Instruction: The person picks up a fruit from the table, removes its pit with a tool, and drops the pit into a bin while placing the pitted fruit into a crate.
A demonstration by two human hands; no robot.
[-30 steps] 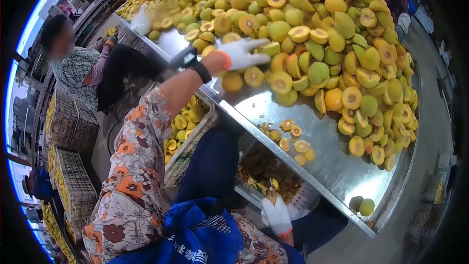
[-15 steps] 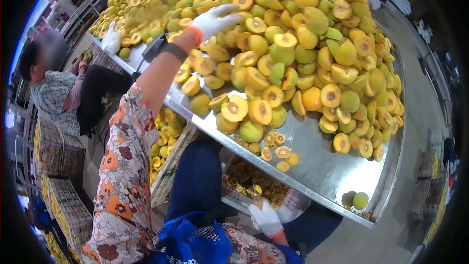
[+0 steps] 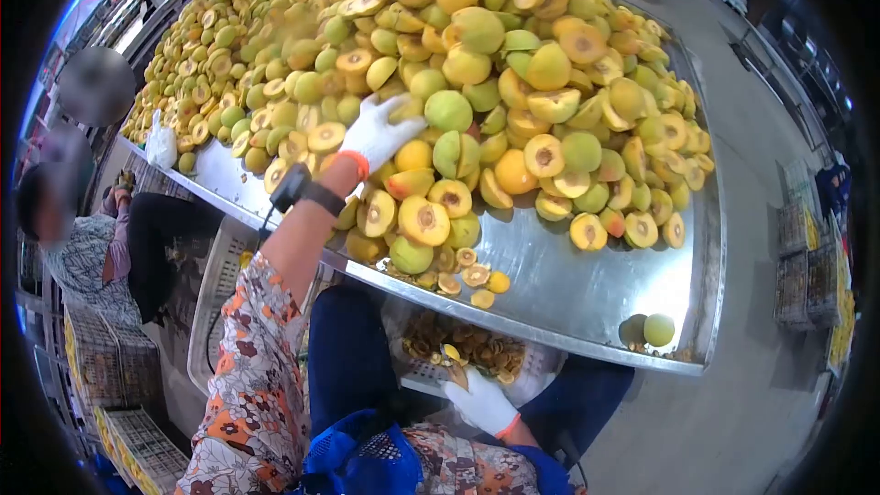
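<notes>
My left hand [image 3: 380,133], in a white glove, rests on the near side of a big heap of halved yellow peaches [image 3: 545,156]. Its fingers are apart over the fruit, and a peach half shows by the fingertips. Low over my lap, my gloved right hand [image 3: 484,403] is closed round a small tool [image 3: 456,368] with a wood-coloured handle and a yellowish tip. Below the tool sits a crate of brown and yellow scraps [image 3: 467,344]. Several small cut pieces [image 3: 475,275] lie near the front edge of the metal table [image 3: 559,266].
One peach [image 3: 658,330] lies near the table's right corner. A white plastic bag [image 3: 160,142] stands at its left edge. Beside my left arm is a white basket [image 3: 209,307]. Another person [image 3: 92,252] sits at left, near stacked crates [image 3: 110,357]. More crates [image 3: 808,266] stand at right.
My left hand has come down and nearer along the heap, its fingers now over peaches closer to me. The view has shifted; my right hand still holds the tool over my lap.
</notes>
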